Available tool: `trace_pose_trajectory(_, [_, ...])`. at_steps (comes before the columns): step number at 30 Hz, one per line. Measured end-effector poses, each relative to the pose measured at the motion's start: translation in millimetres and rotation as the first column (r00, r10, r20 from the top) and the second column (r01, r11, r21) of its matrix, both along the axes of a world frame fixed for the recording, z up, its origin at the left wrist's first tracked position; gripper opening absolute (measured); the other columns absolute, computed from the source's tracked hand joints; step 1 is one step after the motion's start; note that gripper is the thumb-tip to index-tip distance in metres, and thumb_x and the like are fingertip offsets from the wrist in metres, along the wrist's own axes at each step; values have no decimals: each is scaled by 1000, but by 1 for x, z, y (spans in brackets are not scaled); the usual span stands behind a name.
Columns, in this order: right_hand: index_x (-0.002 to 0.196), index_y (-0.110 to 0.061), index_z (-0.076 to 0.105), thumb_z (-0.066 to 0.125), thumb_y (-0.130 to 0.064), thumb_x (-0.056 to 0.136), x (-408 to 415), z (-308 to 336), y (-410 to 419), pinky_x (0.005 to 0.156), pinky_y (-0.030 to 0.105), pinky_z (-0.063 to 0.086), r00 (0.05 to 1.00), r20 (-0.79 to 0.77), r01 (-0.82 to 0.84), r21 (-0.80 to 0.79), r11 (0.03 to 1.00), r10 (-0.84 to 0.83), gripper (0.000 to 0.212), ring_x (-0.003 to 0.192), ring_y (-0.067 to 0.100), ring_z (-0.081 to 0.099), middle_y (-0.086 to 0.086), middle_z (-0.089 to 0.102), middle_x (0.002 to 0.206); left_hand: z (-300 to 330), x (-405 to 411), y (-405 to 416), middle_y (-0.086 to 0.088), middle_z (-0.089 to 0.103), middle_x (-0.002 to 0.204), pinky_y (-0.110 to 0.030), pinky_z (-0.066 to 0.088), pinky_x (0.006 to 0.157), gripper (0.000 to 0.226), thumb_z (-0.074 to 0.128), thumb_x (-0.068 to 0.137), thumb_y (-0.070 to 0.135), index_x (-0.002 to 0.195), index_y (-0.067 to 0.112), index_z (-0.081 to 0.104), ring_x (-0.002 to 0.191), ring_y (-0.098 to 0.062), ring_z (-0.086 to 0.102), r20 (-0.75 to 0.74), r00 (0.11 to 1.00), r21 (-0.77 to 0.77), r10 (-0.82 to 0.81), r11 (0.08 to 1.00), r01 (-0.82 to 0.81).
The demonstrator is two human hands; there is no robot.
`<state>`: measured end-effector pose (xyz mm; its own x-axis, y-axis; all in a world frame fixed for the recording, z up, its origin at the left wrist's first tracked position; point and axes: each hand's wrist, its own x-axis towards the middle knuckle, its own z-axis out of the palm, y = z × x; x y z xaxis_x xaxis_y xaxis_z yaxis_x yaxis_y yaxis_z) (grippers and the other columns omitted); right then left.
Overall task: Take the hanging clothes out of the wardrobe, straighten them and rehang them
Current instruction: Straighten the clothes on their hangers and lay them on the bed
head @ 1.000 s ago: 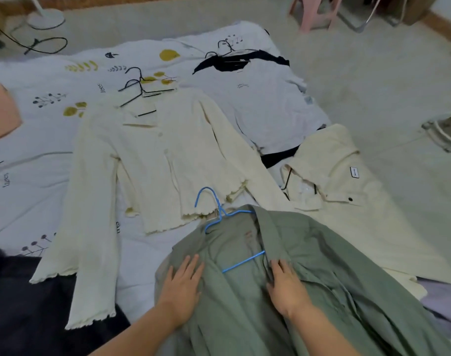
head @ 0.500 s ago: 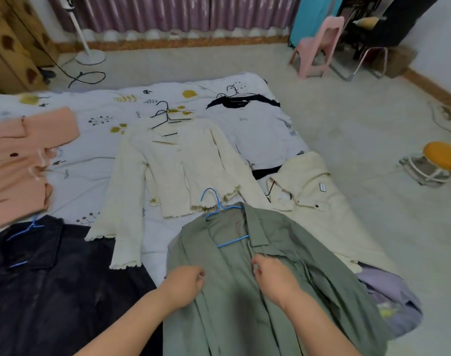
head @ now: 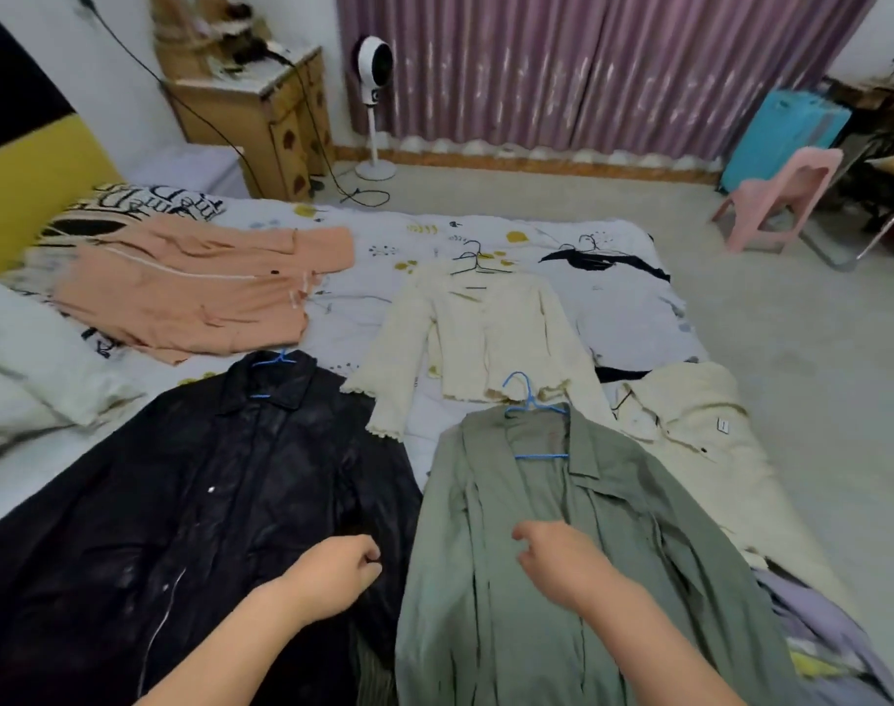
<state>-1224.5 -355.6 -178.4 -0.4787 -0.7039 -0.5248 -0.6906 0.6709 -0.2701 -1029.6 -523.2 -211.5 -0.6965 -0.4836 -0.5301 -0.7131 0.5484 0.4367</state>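
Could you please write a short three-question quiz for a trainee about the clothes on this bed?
1. True or false: the green shirt lies on a blue hanger.
2. Which garment lies left of the green shirt? A) peach top B) black jacket C) cream cardigan
3. Fill in: the cream cardigan has a ____ hanger.

Key: 1 true. 2 B, the black jacket. 3 black.

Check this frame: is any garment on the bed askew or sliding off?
Yes. The cream collared jacket with a small label lies skewed at the bed's right edge, its hem draping over the side, partly under the green shirt on a blue hanger. A lilac garment is bunched at that edge too. The rest lie fairly flat.
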Motion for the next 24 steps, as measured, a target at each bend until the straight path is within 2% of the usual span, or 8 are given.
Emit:
trace_pose_trajectory(3, [133, -20, 48, 39, -19, 95, 29, 4, -9, 95, 31, 43, 999, 10, -49, 14, 999, 49, 39, 119, 25, 52, 9, 54, 131, 11, 47, -6, 8, 60, 102, -18, 39, 73, 30, 44, 96, 34, 121, 22, 55, 92, -9, 56, 26, 996, -5, 88, 996, -88])
trace_pose_trajectory(6, [137, -19, 44, 39, -20, 95, 55, 8, -27, 96, 28, 41, 993, 13, -120, 47, 992, 119, 42, 123, 24, 50, 9, 51, 135, 23, 88, -17, 9, 60, 96, -19, 42, 71, 28, 42, 96, 33, 118, 23, 55, 85, -9, 57, 39, 987, -21, 156, 988, -155])
trace_pose_trajectory(11, [134, -15, 45, 39, -20, 96, 101, 15, -71, 96, 30, 41, 976, -21, -214, 93, 972, 217, 39, 123, 26, 49, 9, 50, 136, 26, 154, -52, 8, 63, 96, -25, 49, 80, 26, 44, 95, 35, 116, 25, 56, 86, -13, 61, 40, 966, -10, 256, 967, -256])
trace_pose_trajectory(16, [125, -12, 49, 42, -25, 97, 156, 12, -130, 83, 31, 43, 973, -9, -227, 105, 968, 229, 31, 114, 25, 54, 8, 54, 127, 23, 217, -110, 10, 59, 93, -21, 45, 76, 25, 45, 94, 34, 114, 24, 57, 85, -8, 58, 16, 967, -13, 254, 967, -254])
trace_pose_trajectory(20, [128, -14, 49, 43, -25, 98, 205, 9, -183, 96, 33, 45, 982, 24, -189, 102, 977, 188, 33, 116, 25, 52, 7, 51, 131, 22, 261, -167, 11, 56, 94, -17, 39, 70, 27, 43, 95, 34, 116, 22, 56, 84, -6, 53, 21, 983, -54, 185, 982, -184])
trace_pose_trajectory(24, [132, -16, 46, 40, -22, 98, 243, 0, -230, 92, 31, 46, 989, 36, -146, 80, 986, 143, 34, 112, 23, 55, 6, 52, 131, 18, 293, -217, 12, 52, 88, -14, 35, 63, 27, 42, 96, 33, 118, 22, 55, 78, -4, 49, -7, 984, -65, 180, 981, -180])
